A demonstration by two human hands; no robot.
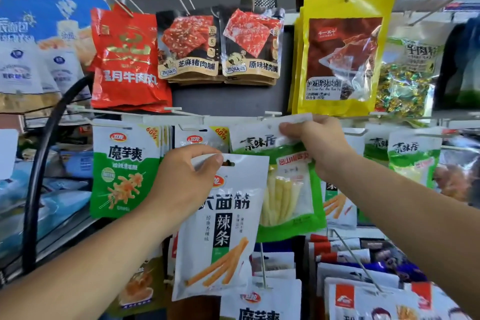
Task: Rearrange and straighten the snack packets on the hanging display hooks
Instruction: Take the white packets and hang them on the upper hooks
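Packets (220,228) pinched, left hand (181,182), right hand (319,143) higher

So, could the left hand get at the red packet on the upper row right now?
Probably not to grasp it: the left hand is pinching the white packet. The way up to the red packet looks free, though.

My left forearm (91,262) and my right forearm (415,205) are bare all the way to the edges of the view, plain skin from the elbow side to the wrist. My left hand (181,182) and right hand (319,143) are bare as well, with sturdy fingers and short, plain thumbnails; finer detail blurs out.
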